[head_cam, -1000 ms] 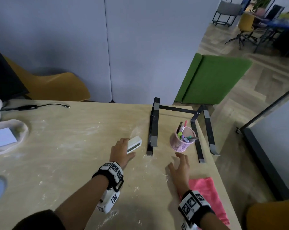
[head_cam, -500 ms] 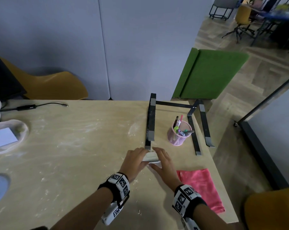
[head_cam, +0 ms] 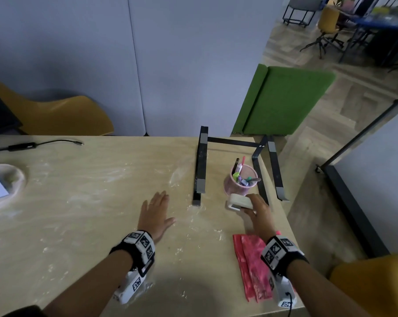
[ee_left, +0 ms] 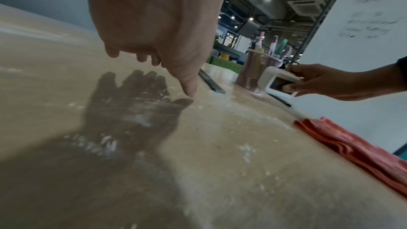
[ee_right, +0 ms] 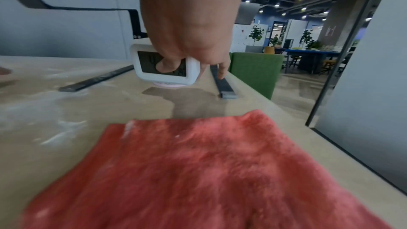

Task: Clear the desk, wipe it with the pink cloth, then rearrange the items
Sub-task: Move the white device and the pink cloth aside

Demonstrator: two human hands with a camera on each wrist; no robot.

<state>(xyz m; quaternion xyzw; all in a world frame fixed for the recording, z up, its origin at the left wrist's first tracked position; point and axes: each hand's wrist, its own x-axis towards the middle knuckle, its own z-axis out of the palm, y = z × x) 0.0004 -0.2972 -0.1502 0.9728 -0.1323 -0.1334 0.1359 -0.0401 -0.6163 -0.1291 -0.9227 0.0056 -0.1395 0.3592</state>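
My right hand (head_cam: 254, 208) grips a small white digital clock (head_cam: 238, 202) just above the desk, right in front of the pink mesh pen cup (head_cam: 240, 180). In the right wrist view my thumb lies on the clock's (ee_right: 164, 64) dark screen. My left hand (head_cam: 155, 213) hovers flat and open over the dusty wooden desk (head_cam: 90, 213), its thumb tip touching the surface in the left wrist view. The folded pink cloth (head_cam: 253, 264) lies near the desk's right front edge, under my right wrist. The black laptop stand (head_cam: 201, 165) stands at the back right.
White powder streaks cover the desk. A black cable (head_cam: 44, 144) lies at the back left. A white cloud-shaped tray (head_cam: 12, 177) with a paper sits at the left edge. A yellow chair (head_cam: 63, 115) and green panel (head_cam: 282, 99) stand behind the desk.
The clock passed from my left hand to my right hand, which carried it right toward the pen cup. My left hand drew back and opened flat.
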